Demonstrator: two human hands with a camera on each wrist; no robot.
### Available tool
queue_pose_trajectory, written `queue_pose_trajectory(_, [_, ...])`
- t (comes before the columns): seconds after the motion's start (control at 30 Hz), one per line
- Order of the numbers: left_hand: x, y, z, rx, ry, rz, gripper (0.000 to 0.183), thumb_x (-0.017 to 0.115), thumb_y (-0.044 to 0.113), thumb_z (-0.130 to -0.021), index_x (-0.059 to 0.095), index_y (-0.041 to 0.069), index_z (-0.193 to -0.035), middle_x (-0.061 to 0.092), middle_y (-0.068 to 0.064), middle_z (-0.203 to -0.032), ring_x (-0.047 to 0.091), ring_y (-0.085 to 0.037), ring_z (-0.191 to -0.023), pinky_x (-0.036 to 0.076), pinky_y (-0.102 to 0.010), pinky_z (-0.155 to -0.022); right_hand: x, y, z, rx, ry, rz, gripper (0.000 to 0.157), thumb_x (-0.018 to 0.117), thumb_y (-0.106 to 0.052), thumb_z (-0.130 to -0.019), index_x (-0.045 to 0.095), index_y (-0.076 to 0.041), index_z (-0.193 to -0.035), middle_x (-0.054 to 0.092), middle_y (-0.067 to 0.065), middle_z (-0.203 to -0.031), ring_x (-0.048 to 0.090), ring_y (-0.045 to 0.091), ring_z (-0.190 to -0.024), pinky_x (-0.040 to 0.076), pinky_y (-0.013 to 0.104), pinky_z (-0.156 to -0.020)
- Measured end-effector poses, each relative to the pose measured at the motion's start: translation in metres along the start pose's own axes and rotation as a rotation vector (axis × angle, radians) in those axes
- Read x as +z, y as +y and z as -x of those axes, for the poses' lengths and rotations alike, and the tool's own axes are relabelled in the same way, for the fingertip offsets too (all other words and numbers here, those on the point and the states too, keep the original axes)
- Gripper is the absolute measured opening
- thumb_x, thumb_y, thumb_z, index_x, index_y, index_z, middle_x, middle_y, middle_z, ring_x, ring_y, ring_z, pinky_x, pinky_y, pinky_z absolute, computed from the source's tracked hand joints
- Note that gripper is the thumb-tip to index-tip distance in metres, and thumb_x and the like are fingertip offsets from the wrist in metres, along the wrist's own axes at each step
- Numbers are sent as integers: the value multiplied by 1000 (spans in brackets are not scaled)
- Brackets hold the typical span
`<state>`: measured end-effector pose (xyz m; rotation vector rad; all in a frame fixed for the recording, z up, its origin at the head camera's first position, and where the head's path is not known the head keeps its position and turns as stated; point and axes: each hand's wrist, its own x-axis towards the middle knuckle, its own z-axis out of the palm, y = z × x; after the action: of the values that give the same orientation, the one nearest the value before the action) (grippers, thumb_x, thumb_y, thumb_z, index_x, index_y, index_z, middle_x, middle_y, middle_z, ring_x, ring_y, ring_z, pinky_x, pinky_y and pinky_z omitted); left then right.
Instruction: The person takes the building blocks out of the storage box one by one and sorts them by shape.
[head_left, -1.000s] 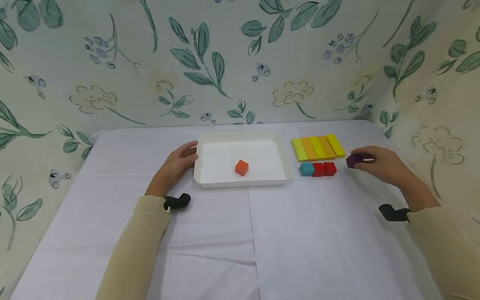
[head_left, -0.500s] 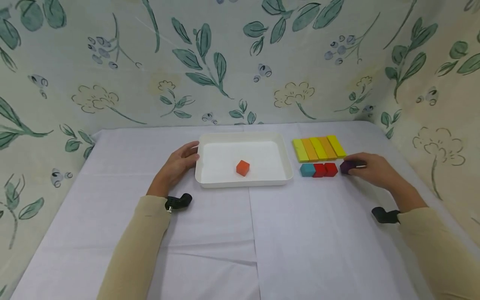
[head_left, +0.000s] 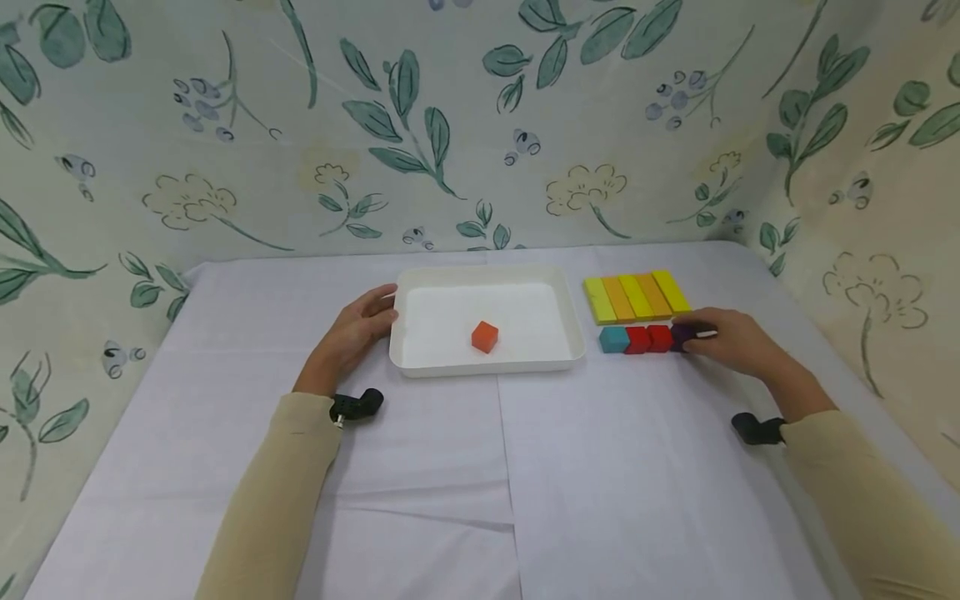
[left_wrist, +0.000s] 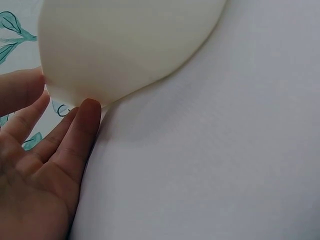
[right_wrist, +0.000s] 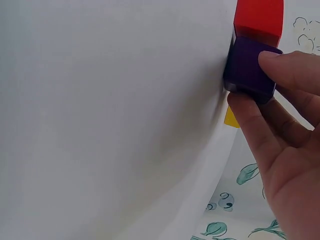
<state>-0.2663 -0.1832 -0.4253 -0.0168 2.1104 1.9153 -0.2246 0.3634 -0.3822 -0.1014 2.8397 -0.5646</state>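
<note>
In the head view my right hand (head_left: 731,343) pinches a dark purple cube (head_left: 681,336) between thumb and fingers. This cube sits at the right end of a row with two red cubes (head_left: 648,338) and a blue cube (head_left: 613,339). The right wrist view shows the purple cube (right_wrist: 251,70) against the red one (right_wrist: 258,22), with no clear gap. My left hand (head_left: 351,340) rests against the left end of a white tray (head_left: 487,367). Its fingertips touch the tray's outer wall (left_wrist: 125,45) in the left wrist view, fingers fairly straight. One orange cube (head_left: 484,337) lies inside the tray.
Behind the cube row, yellow and orange flat blocks (head_left: 636,296) lie side by side. A white cloth (head_left: 420,500) with creases covers the table. Leaf-patterned fabric (head_left: 465,125) hangs behind the table and at its sides.
My right hand has moved left with the purple cube, bringing it from apart to the right end of the cube row. The left hand and the tray stay in place.
</note>
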Motion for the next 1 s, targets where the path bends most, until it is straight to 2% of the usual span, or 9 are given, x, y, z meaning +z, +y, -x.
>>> queue_pose_trajectory(0.33, [1, 1, 2, -13, 9, 11, 63, 55, 11, -100, 29, 20, -157, 30, -10, -164, 40, -30, -146, 29, -44, -124, 3, -8, -3, -6, -15, -15, 51, 61, -13, -96, 49, -3, -144, 46, 29, -143, 41, 49, -128, 45, 63, -105])
queue_pose_trajectory(1.0, [2, 3, 2, -8, 6, -12, 63, 54, 11, -100, 29, 20, -157, 29, -10, -164, 38, -30, -147, 28, -44, -125, 6, -10, -6, -5, -11, -31, 50, 59, -8, -95, 49, -3, -143, 44, 29, -145, 39, 48, -131, 44, 63, -106])
